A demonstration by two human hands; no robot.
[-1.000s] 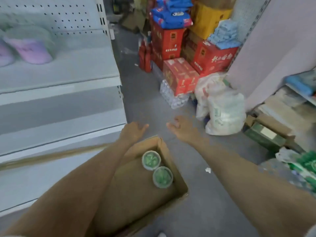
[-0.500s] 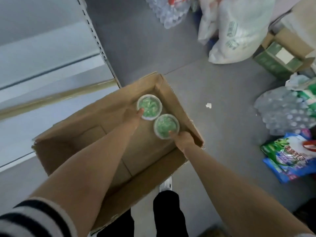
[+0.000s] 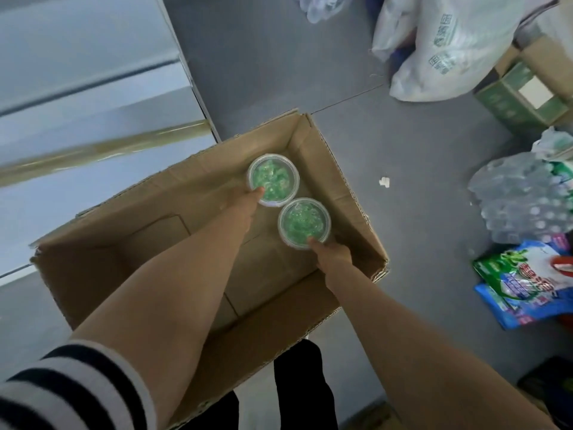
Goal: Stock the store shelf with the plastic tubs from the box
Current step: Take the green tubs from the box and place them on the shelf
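An open cardboard box [image 3: 341, 187] stands on the grey floor beside the white store shelf [image 3: 93, 97]. Two round clear plastic tubs with green contents stand in its far right corner, touching each other. My left hand [image 3: 240, 203] grips the farther tub [image 3: 274, 178] at its near left side, thumb over the lid's rim. My right hand [image 3: 333, 254] grips the nearer tub [image 3: 305, 223] at its near edge, thumb on the rim. The fingers of both hands are hidden down the tubs' sides. The rest of the box floor is bare.
White plastic sacks [image 3: 449, 57] and a green carton [image 3: 521, 97] lie at the back right. A wrapped pack of water bottles [image 3: 527, 197] and detergent bags [image 3: 527, 287] sit on the right. A paper scrap [image 3: 384, 181] lies on the floor. My legs stand behind the box.
A second ago both hands hung open above the box. They have come down into it and taken hold of the two tubs; since half a second ago little has moved.
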